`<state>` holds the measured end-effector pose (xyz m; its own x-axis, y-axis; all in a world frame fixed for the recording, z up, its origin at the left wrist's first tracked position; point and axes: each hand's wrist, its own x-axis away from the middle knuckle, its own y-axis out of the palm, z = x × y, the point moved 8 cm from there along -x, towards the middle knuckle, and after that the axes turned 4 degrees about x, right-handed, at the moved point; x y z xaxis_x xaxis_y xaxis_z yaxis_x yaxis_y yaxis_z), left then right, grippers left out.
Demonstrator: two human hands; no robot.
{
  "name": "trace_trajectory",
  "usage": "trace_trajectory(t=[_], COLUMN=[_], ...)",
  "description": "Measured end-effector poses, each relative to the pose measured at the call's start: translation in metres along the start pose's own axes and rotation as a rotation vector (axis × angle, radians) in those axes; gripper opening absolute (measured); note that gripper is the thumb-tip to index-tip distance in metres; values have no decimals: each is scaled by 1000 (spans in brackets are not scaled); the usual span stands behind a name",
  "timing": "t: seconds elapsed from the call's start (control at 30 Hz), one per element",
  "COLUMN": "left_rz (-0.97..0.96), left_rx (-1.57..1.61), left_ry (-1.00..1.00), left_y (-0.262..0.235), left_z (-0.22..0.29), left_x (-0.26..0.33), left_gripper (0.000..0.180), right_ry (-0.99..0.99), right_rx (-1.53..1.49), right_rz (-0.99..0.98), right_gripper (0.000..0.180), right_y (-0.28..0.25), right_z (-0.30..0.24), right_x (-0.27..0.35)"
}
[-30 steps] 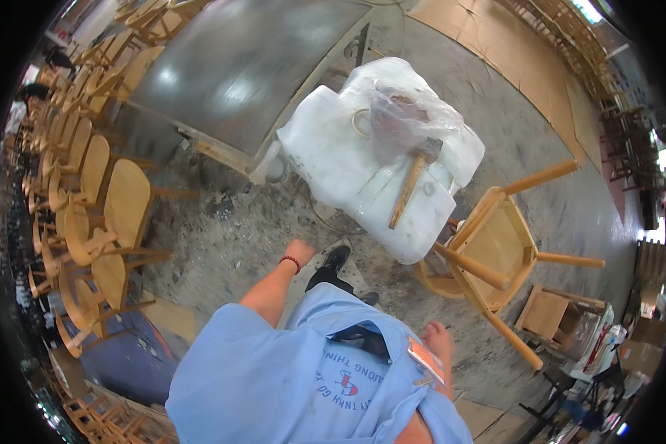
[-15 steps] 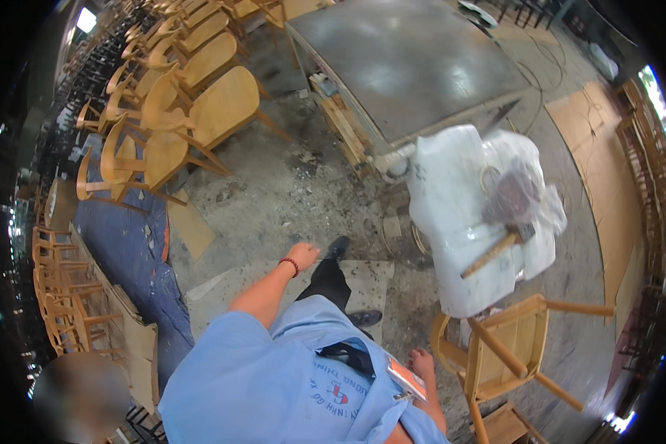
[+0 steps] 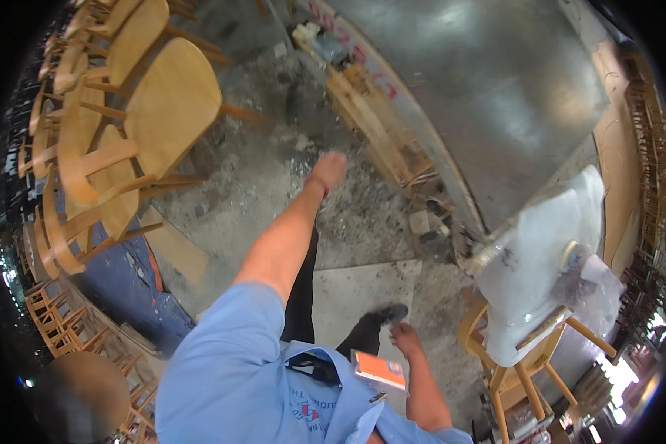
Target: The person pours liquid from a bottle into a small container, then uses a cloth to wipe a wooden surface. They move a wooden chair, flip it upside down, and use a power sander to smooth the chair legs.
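Note:
My left hand point(image 3: 331, 169) hangs out in front over the stained concrete floor, a red bead bracelet on its wrist. It is blurred, its fingers turned under and out of sight, and it touches nothing I can see. Lower down, beside my dark shoe point(image 3: 391, 314), my right hand point(image 3: 405, 339) hangs with loosely bent fingers slightly apart and nothing in them. Nearest to the left hand are wooden boards point(image 3: 377, 122) stacked along the base of a large metal-topped table point(image 3: 488, 81).
Rows of wooden chairs point(image 3: 174, 96) line the left, beside a blue tarp point(image 3: 118, 277). To the right stands a surface wrapped in white plastic point(image 3: 525, 274), bearing a wooden-handled tool point(image 3: 544, 328). A wooden chair point(image 3: 525, 374) is close by it. Cardboard sheets point(image 3: 177, 244) lie on the floor.
My left arm has swung forward and my feet have shifted. The metal-topped table and the left-hand chairs appear closer, while the plastic-wrapped surface has moved toward the right edge of view.

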<state>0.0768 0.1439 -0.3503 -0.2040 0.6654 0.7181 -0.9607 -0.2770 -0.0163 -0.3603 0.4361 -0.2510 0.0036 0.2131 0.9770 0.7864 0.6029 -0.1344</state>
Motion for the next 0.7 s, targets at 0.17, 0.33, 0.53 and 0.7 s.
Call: trace_trajectory(t=[0.17,0.33,0.53,0.7], left_rz=[237,445,308,211], left_rx=[189,363,388,236], left_ry=[198,-34,13,-51], left_y=[-29,-22,-32,-15], left_z=[92,78,88,103], left_x=[-119,-155,-164,-153], left_gripper=[28,22,27,37], right_ry=[-383,-373,-274,-240], right_rx=[211,-658,-1472,-1385], right_rz=[-24,25,198,390], right_gripper=[35,33,39,40], right_y=[81,71,18,-23], right_z=[-204,-347,-378,-346], right_x=[-106,-167,-213,-216])
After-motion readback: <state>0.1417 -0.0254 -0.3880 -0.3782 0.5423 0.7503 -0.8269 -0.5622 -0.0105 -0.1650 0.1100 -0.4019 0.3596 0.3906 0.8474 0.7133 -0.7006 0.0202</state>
